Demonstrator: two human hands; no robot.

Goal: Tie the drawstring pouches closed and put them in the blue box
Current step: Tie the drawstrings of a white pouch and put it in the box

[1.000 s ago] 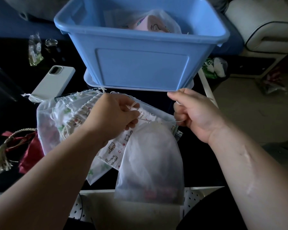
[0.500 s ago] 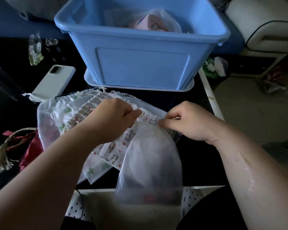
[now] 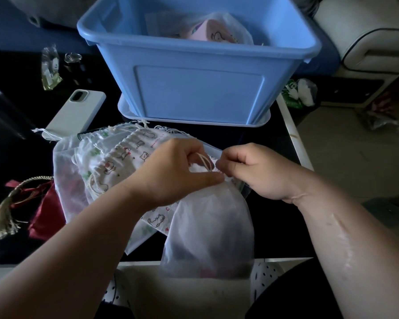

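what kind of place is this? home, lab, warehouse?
Most likely a home, perhaps a living room: a white upholstered seat stands past the dark table, a phone lies on it, beside a plastic blue box. The left hand and right hand pinch the drawstring of a sheer pouch.

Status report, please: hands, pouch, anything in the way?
Left hand and right hand pinch cord at neck of pouch. Pouch hangs over table edge, not yet in box. Box open-topped, nothing over it.
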